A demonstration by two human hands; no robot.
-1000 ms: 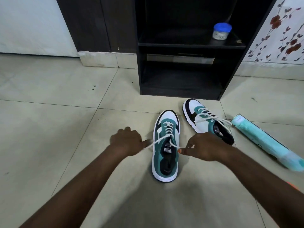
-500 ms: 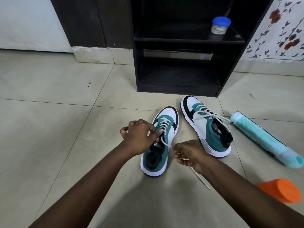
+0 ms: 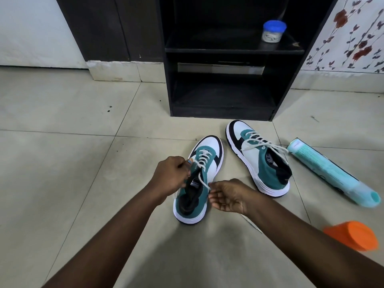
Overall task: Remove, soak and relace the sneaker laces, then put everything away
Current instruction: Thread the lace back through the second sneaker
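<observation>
While my left hand (image 3: 170, 178) grips the near sneaker (image 3: 196, 183) at the top of its tongue, fingers curled round the collar edge, my right hand (image 3: 227, 197) pinches the loose white lace (image 3: 202, 179) just beside the shoe's right side, thumb and forefinger pressed together on the strand and the other fingers loosely spread below. That sneaker lies on the floor (image 3: 62, 163) in front of me, toe pointing away, with the lace threaded through most of its eyelets and one free end trailing near my right wrist. The second sneaker (image 3: 259, 161) sits farther off to the right, fully laced, its ends hanging loose toward a teal tube (image 3: 328, 173) lying on the tiles. An orange lid or cup (image 3: 353, 235) sits near right, and a blue-lidded jar (image 3: 273, 31) stands on the dark shelf unit (image 3: 228, 50) at the far side. I cannot tell from this whether I am unlacing or relacing; no soaking basin is in view. Either way, I judge this shoe unfinished, and the putting away is not yet done.
</observation>
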